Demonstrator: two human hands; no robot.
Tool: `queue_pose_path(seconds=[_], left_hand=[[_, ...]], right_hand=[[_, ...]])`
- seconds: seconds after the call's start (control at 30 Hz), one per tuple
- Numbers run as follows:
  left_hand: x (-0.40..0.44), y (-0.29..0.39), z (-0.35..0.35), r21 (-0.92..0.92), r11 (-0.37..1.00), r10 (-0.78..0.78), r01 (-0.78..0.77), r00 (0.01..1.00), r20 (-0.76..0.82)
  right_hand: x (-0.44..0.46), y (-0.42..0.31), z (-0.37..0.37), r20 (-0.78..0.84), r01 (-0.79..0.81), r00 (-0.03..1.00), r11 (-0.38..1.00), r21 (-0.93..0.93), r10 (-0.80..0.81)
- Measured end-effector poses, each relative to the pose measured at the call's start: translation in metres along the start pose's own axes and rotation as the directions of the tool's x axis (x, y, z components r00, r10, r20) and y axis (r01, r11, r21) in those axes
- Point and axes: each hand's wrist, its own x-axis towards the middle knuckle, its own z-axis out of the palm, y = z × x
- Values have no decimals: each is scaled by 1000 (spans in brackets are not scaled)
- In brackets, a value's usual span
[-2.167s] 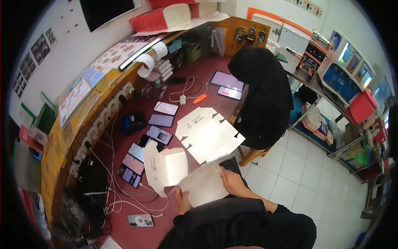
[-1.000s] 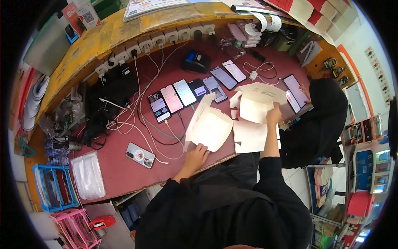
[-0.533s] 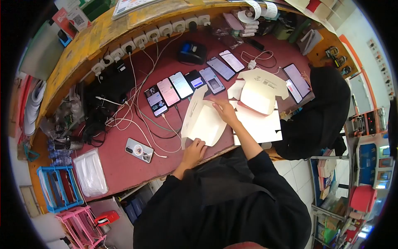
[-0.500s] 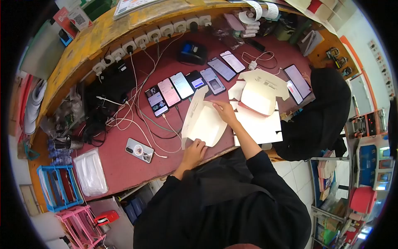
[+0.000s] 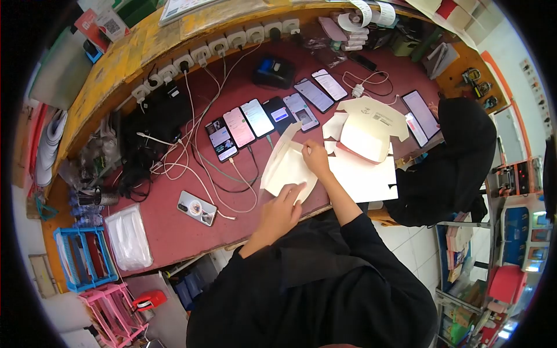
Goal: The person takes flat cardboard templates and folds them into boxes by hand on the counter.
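Observation:
A partly folded white paper food box (image 5: 287, 165) stands at the table's near edge, its lid flap raised on the left. My left hand (image 5: 280, 214) is at the box's near side, fingers reaching over the wall and closed on it; the thumb is hard to make out. At the right side wall, my right hand (image 5: 315, 159) pinches the cardboard with bent fingers. Just right of it lies another opened box (image 5: 365, 139), on flat white box sheets (image 5: 362, 180).
Several lit phones (image 5: 252, 119) lie in a row behind the box, with charging cables (image 5: 200, 145) on the left. A silver phone (image 5: 197, 209) and a plastic-wrapped pack (image 5: 129, 239) lie at left. A person in black (image 5: 452, 156) sits at right by a large phone (image 5: 420, 118).
My left hand has moved right and up along the box's near side, from its near left corner. My right hand remains at the right wall. The view has shifted slightly.

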Motion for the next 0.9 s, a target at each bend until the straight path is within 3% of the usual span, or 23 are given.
queue_pose_path(seconds=[0.03,0.1,0.17,0.23,0.3,0.4,0.47,0.5,0.63,0.73,0.83,0.9], left_hand=[[3,2,-13,-109,981,149,-164,980,-132],[25,-23,-33,-378,919,-63,-112,905,-420],[58,-62,-57,-618,774,-343,-133,733,-588],[100,-151,-22,-779,622,-344,81,922,-179],[110,-206,37,-763,516,-319,388,914,249],[114,-187,76,-778,394,-172,490,870,461],[122,-165,78,-791,451,16,413,882,471],[123,-146,67,-698,568,-52,436,865,499],[109,-161,93,-593,697,-100,403,874,476],[98,-161,102,-558,785,4,270,898,440],[91,-156,107,-409,891,18,195,886,463],[91,-154,110,-350,924,24,153,891,454]], right_hand=[[0,-2,-2,9,11,1000,1000,-27,-11],[-2,-4,-5,30,32,999,996,-79,-30],[-7,-3,-5,41,43,998,994,-101,-39],[-5,-4,-5,53,70,997,990,-125,-64],[-8,0,-2,65,93,994,983,-157,-84],[-11,15,6,109,92,992,969,-230,-69],[-11,8,1,121,46,992,977,-208,-21],[-9,6,0,124,25,992,980,-198,0],[-8,24,12,186,-12,980,961,-277,66],[-7,26,10,103,14,995,987,-157,2],[-11,30,16,81,-170,985,951,258,154],[-9,30,13,58,-58,997,954,294,43]])
